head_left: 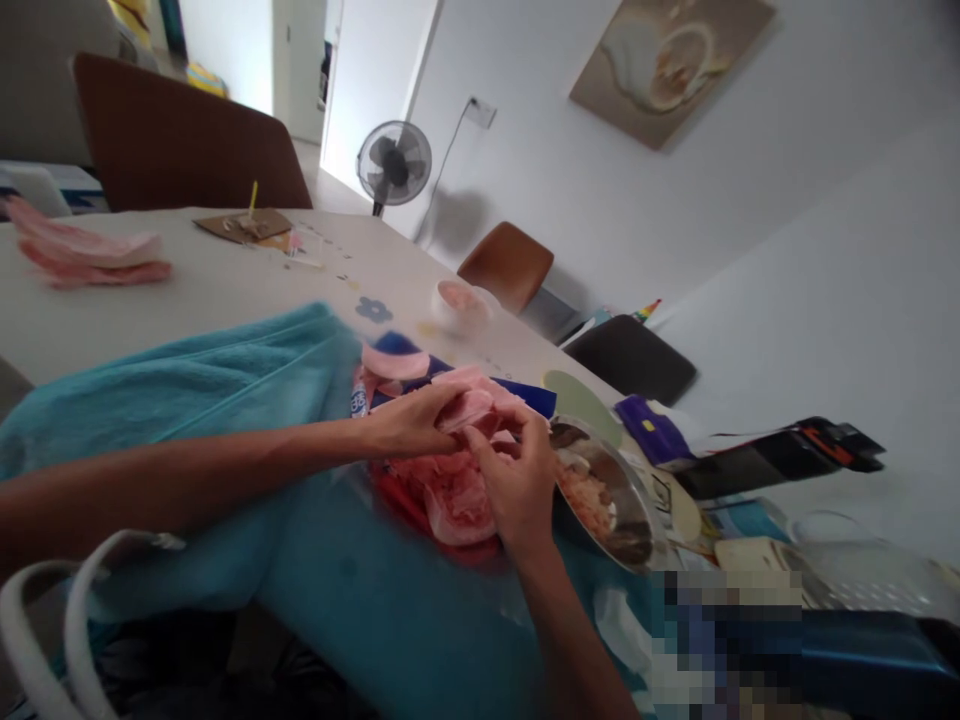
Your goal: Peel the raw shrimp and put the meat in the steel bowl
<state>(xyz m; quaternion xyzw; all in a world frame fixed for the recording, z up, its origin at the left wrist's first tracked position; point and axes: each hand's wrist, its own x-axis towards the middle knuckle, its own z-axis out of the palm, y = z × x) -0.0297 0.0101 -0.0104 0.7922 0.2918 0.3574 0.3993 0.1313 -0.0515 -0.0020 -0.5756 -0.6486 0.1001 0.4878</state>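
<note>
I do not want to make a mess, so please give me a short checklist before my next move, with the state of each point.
1. Left hand gripping the pink piece: ok.
2. Right hand on the same piece: ok, fingers bent around it.
3. Metal bowl near the right hand, uncovered: ok.
4. Room in the bowl: ok, bare wall shows above the pink bits.
5. Underside of the piece: cannot tell, hidden.
</note>
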